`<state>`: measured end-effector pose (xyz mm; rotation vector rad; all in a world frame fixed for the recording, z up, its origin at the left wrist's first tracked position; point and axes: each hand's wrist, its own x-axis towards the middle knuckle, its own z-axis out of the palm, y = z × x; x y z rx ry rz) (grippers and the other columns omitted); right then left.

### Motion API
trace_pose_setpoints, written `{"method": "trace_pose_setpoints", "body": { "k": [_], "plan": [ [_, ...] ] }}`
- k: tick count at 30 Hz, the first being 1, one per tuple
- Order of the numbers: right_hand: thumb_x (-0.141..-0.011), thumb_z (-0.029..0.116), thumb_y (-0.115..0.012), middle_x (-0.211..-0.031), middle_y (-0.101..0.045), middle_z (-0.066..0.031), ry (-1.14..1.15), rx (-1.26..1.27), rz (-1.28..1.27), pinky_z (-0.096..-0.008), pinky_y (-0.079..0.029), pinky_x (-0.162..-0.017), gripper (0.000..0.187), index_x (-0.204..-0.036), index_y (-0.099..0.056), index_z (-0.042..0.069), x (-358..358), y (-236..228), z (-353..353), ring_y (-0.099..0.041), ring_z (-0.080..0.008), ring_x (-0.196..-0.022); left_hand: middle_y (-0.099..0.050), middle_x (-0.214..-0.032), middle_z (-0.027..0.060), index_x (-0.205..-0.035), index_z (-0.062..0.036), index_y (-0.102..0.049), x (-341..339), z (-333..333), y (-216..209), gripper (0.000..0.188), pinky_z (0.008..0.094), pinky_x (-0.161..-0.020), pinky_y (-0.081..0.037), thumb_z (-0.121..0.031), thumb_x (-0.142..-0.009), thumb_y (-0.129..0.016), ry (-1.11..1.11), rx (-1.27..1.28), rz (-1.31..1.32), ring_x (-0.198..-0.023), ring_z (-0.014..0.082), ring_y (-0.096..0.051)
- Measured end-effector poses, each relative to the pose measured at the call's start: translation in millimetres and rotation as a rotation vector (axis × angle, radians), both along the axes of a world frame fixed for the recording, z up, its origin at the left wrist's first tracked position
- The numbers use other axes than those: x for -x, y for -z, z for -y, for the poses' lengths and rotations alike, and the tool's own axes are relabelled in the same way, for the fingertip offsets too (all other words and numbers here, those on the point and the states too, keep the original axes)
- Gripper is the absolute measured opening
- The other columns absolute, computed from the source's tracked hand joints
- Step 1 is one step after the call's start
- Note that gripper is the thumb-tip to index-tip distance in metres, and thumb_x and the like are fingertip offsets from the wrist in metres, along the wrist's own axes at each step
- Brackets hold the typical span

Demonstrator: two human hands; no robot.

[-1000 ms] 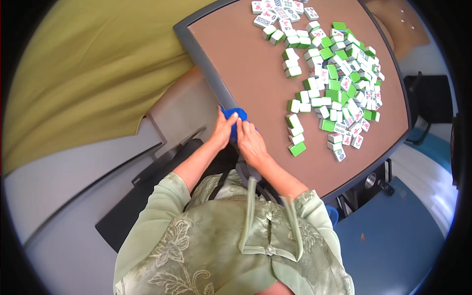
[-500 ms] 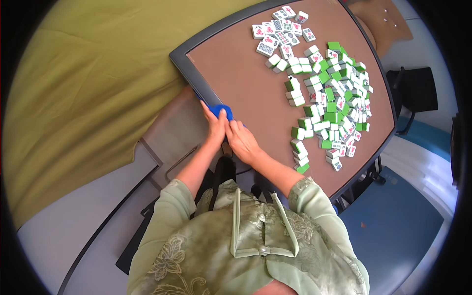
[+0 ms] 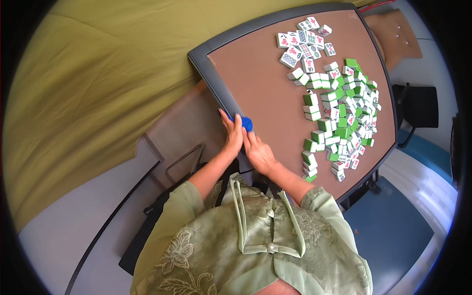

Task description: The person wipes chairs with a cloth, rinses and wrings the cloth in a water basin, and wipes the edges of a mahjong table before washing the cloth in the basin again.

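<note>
A bunched blue cloth lies over the dark rim on the near left side of the mahjong table. My left hand presses against it from the left, thumb along the cloth and fingers reaching over the rim. Close beside, my right hand has its fingers closed on the lower side of the same cloth. Part of the cloth is hidden under both hands. Across the brown tabletop, a large heap of green-and-white mahjong tiles spreads on the right, with several face-up tiles grouped at the far side.
Mustard-yellow fabric hangs along the left. A brown chair stands beyond the far right corner, a black chair to the right. A dark blue surface sits at lower right; a metal loop shows left of my forearm.
The view has shifted, so the table appears farther right. Both hands, still on the blue cloth, have slid slightly nearer along the rim. The tiles keep their arrangement.
</note>
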<state>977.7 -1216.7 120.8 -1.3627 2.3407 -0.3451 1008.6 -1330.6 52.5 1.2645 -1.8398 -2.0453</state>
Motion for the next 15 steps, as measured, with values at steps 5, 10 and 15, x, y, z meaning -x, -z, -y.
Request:
{"method": "trace_pose_setpoints", "body": {
  "k": [5,10,15],
  "plan": [
    [-0.078,-0.001,-0.052,-0.104,-0.046,-0.0211,0.067,0.122,-0.012,-0.0416,-0.056,-0.067,0.061,-0.134,-0.033,-0.011,33,-1,73,-0.059,-0.0353,-0.082,0.010,-0.154,0.0244,-0.148,0.0001,0.005,43,80,4,0.085,0.0444,-0.116,-0.009,-0.055,-0.097,-0.033,-0.062,0.106,-0.120,-0.144,0.0369,0.002],
    [-0.078,0.000,-0.053,-0.105,-0.048,-0.0214,0.006,0.054,-0.032,-0.0410,-0.056,-0.071,0.061,-0.134,-0.032,-0.013,37,12,74,-0.058,-0.0351,-0.088,0.007,-0.154,0.0229,-0.149,-0.0030,0.002,62,87,9,0.076,0.0440,-0.115,-0.012,-0.050,-0.099,-0.030,-0.119,0.272,-0.136,-0.144,0.0356,-0.001],
    [-0.079,0.003,-0.052,-0.104,-0.049,-0.0196,-0.060,0.025,-0.013,-0.0389,-0.055,-0.076,0.061,-0.134,-0.032,-0.014,13,-3,23,-0.056,-0.0329,-0.093,0.003,-0.155,0.0211,-0.150,-0.0044,0.001,17,32,15,0.073,0.0425,-0.116,-0.009,-0.044,-0.099,-0.032,-0.067,0.226,-0.202,-0.144,0.0333,-0.001]
  ]
}}
